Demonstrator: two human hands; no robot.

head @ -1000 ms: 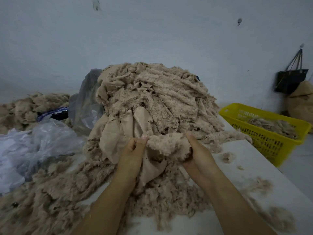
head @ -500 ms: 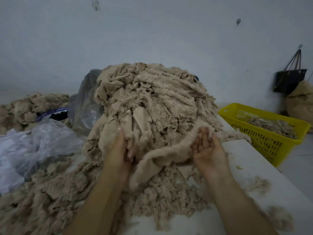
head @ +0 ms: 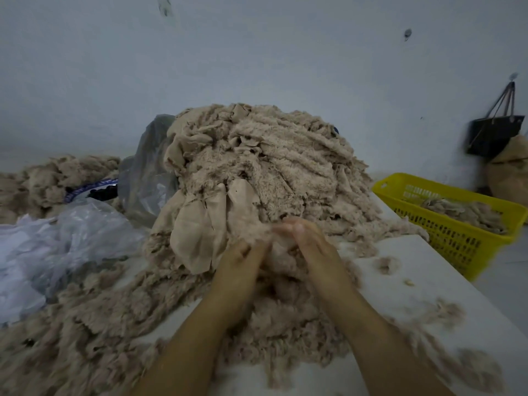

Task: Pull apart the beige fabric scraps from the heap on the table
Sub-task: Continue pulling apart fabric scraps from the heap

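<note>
Both left hand (head: 238, 260) and right hand (head: 310, 248) curl blurred fingers (head: 298, 230) round a beige scrap (head: 257, 232) at the heap (head: 285, 167).

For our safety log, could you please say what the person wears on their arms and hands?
Nothing worn shows: the left hand and right hand are ungloved, both forearms bare, with no sleeve, watch or bracelet. Motion blur hides any rings.
</note>
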